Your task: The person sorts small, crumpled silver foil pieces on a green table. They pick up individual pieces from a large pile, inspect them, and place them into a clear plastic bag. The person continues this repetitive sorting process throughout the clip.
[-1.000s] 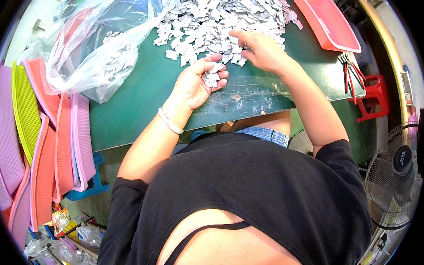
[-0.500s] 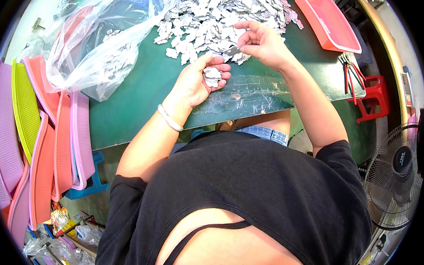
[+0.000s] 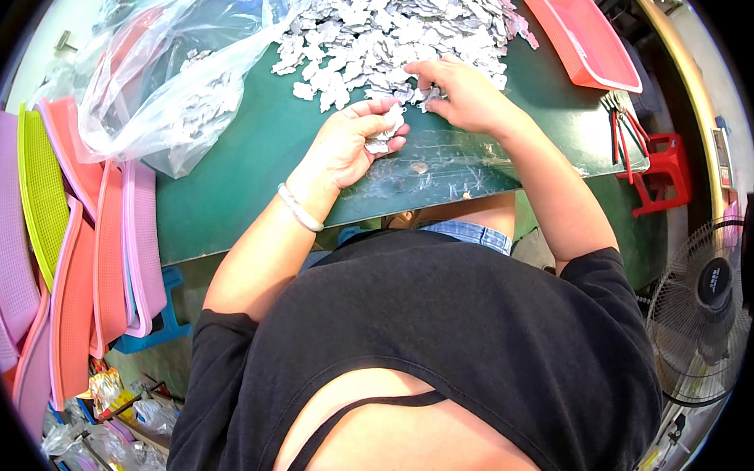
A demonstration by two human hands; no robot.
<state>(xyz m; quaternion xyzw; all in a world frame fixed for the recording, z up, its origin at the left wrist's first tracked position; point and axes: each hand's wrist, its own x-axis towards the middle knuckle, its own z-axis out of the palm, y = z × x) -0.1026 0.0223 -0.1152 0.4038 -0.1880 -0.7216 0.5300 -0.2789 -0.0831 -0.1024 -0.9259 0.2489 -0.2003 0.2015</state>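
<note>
Green worktop (image 3: 219,199) seen spread across the upper half of the view, its near edge scuffed at 12 o'clock. Nested plastic baskets (image 3: 75,248) — purple, lime and coral — are stood on edge at 9 o'clock, beside the worktop. A clear plastic bag (image 3: 147,112) is spread between 10 and 11 o'clock; more pale pieces are seen through its film. The main pile of flat grey-white pieces (image 3: 402,35) is heaped at 12 o'clock, on the far part of the worktop, with loose ones scattered along its near fringe. A black-caged fan (image 3: 710,313) is placed just past 3 o'clock. A coral basket (image 3: 600,43) is set between 1 and 2 o'clock, its interior bare. A red stool (image 3: 670,168) is noted between 2 and 3 o'clock, past the worktop's edge.

Left hand (image 3: 347,140): located near 12 o'clock, palm turned upward; its fingers are curled, and a small batch of pale pieces (image 3: 388,135) is clamped between them and the thumb. Right hand (image 3: 471,96): located at 1 o'clock, held over the pile's near fringe; thumb and forefinger are parted — contact with a piece cannot be determined. Red-handled tools (image 3: 624,135) are laid at 2 o'clock, near the worktop's corner. A pale bracelet (image 3: 300,208) is worn on the left wrist.
</note>
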